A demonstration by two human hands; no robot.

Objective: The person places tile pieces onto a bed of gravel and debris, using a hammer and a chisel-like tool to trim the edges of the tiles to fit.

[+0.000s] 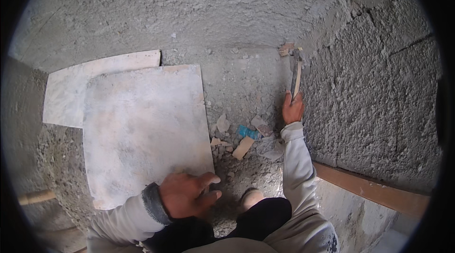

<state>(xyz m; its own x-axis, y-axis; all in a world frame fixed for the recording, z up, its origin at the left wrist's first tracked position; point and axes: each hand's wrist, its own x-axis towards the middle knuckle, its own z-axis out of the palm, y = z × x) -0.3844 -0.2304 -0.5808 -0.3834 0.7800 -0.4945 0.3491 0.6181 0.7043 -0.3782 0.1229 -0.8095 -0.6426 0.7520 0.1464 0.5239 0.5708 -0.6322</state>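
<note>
My right hand (294, 107) grips a long tool (296, 75) with a pale wooden side and a dark grey side. Its far end, apparently a hammer-like head, is at the foot of the rough right wall, against a small reddish lump (286, 49) in the floor corner. My left hand (189, 194) holds nothing; its thumb and fingers are curved and apart, over the lower right part of a large whitish panel (142, 120). A second pale panel (64, 96) lies partly under that one, to the left.
Rough grey walls (369, 101) enclose the floor. Rubble, a tan fragment (243, 148) and a crushed blue plastic piece (248, 131) lie between panel and right hand. A brown plank (365, 186) runs at lower right; a pole (35, 197) at lower left. My foot (251, 197) shows below.
</note>
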